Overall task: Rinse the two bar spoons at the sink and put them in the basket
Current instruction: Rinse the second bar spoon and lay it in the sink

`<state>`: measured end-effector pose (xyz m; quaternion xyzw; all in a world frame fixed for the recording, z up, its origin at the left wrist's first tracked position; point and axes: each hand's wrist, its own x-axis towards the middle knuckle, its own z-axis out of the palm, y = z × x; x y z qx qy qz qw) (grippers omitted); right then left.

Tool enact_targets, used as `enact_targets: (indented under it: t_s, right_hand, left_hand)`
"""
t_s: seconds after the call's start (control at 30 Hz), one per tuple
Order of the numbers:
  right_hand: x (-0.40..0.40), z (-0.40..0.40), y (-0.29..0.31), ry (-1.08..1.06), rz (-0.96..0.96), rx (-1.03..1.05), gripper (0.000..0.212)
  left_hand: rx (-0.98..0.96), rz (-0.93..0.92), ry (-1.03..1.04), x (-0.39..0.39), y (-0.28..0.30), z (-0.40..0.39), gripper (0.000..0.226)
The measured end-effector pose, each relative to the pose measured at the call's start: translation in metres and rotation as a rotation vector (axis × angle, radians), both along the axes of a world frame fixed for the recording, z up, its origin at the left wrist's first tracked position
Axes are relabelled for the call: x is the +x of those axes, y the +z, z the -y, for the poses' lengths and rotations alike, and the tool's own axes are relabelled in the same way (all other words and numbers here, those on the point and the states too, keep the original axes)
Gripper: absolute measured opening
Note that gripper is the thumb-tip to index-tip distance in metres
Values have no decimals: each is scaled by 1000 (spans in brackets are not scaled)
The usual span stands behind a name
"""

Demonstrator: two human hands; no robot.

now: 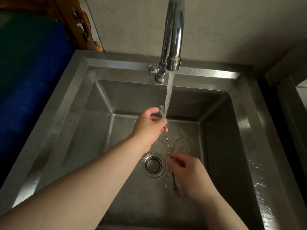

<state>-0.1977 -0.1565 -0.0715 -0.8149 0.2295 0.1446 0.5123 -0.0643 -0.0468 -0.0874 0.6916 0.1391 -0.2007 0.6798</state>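
both hands point(147, 128) point(186, 170) pinch one spoon point(166, 140) under the tap point(172, 47); thin, stiff, wet and slippery, best gripped on its twisted stem.

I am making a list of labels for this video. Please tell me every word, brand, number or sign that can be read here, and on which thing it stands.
None: no readable text in this view.
Faucet: plain metal, no brand visible.
Sink: no stamp or mark visible on its rim.
Bar spoons: too thin and blurred to show any engraving.
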Motion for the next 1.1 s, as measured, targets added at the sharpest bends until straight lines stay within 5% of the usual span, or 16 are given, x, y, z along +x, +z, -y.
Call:
enact_targets:
  t_s: [0.17, 0.4, 0.53, 0.77, 1.1]
  right_hand:
    - [18, -14, -13, -48, 69, -49, 12]
    - [26, -10, -76, -146, -81, -126, 22]
    - [15, 5, -128, -299, -222, -175, 24]
    - [9, 20, -197, -327, -427, -187, 24]
    - [12, 18, -230, -325, -395, -256, 35]
  left_hand:
    - [193, 113, -202, -3, 9, -7, 42]
    - [1067, 688, -348, 21, 17, -113, 41]
    - [1398, 697, -497, 22, 9, -176, 45]
    - [1439, 650, -568, 13, -14, -203, 44]
    - [1362, 705, -495, 17, -21, -205, 49]
